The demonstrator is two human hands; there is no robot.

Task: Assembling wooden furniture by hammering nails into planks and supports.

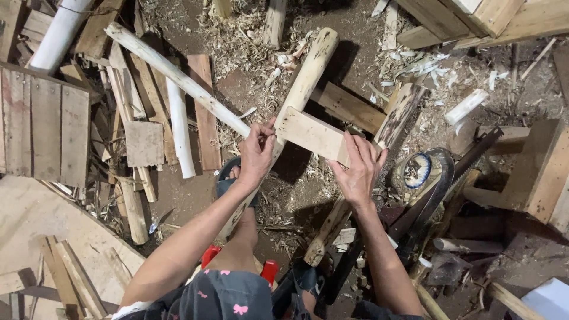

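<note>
Overhead, two hands are gripping one flat pale board: the left hand (256,153) is pinching its near end, the right hand (358,169) is clasping the board (311,135) across two peeled poles (302,89) (181,77). Below both hands, wood shavings (249,47) are littering the dirt floor (296,184).

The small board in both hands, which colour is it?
Pale, light-tan bare wood, shown best in the head view.
</note>
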